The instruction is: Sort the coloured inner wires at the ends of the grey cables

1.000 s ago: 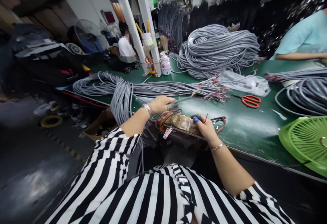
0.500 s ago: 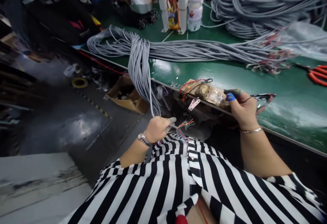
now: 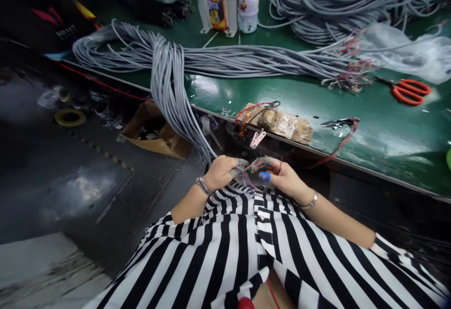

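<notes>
My left hand (image 3: pixel 222 172), with grey covers on its fingertips, is closed around the end of a grey cable. Thin coloured wires (image 3: pixel 251 177) fan out from that end, in front of the striped shirt. My right hand (image 3: pixel 282 175) pinches the tips of these wires between covered fingers, one cover being blue. The held cable seems to come from the grey cable bundle (image 3: pixel 169 79), part of which hangs over the table edge. The rest of the bundle lies along the green table (image 3: pixel 218 94), its stripped ends fanned out at the right.
On the table edge sits a taped cardboard block (image 3: pixel 289 126) with a pink clip (image 3: pixel 257 139) below it. Thread snips (image 3: pixel 340 122) and orange-handled scissors (image 3: pixel 410 91) lie to the right. Behind are a bottle (image 3: pixel 248 3) and a large cable coil (image 3: pixel 317 6). An open carton (image 3: pixel 155 133) is below.
My right hand has let go of the black-bladed snips, now lying on the table, and moved left to the wires. My left hand still holds the cable. The view has shifted right.
</notes>
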Demonstrator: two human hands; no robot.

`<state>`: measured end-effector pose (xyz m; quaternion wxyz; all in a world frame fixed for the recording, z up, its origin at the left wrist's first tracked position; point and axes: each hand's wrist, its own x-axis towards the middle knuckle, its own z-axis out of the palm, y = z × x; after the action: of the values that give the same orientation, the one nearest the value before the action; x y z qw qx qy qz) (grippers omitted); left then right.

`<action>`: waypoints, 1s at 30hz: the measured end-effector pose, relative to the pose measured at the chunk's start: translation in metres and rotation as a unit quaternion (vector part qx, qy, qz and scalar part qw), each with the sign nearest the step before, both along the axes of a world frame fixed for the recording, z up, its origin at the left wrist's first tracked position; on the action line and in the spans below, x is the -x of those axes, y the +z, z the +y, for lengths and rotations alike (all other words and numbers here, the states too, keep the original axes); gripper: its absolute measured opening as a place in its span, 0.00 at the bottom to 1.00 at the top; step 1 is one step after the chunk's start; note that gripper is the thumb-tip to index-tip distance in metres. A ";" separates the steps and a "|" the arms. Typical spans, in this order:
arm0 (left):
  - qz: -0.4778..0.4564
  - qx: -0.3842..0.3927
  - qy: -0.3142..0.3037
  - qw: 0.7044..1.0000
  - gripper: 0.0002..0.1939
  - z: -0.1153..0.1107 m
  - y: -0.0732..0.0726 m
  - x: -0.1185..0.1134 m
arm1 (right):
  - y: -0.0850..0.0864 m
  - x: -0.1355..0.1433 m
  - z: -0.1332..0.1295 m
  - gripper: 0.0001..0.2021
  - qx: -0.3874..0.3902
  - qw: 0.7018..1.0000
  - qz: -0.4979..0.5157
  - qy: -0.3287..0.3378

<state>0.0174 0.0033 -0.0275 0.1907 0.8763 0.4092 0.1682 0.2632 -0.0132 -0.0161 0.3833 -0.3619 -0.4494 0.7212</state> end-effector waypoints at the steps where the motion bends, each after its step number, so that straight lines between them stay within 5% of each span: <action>1: 0.001 0.014 -0.005 1.000 0.14 0.001 0.001 0.002 | 0.003 0.006 0.002 0.21 -0.003 0.999 0.024 0.028; 4: 0.002 0.043 -0.014 0.999 0.14 0.001 0.005 0.008 | 0.009 0.024 0.008 0.25 -0.027 0.994 0.068 0.078; 8: -0.015 0.065 -0.016 0.998 0.13 -0.004 0.010 0.013 | 0.011 0.040 0.016 0.17 -0.048 0.992 0.075 0.092; 15: -0.288 0.160 0.004 0.944 0.18 -0.010 0.017 0.017 | 0.006 0.052 0.020 0.15 0.033 0.991 0.124 0.025; 20: -0.326 0.218 0.009 0.920 0.21 -0.006 0.018 0.016 | 0.005 0.053 0.023 0.18 0.074 0.988 0.132 0.035; 30: -0.312 0.123 -0.054 0.940 0.21 0.001 0.018 0.013 | 0.005 0.049 0.024 0.15 0.187 0.964 0.153 0.115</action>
<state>0.0040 0.0045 -0.0099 0.4240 0.7703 0.2984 0.3712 0.2137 0.0107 -0.0107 0.2876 -0.2585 -0.2814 0.8782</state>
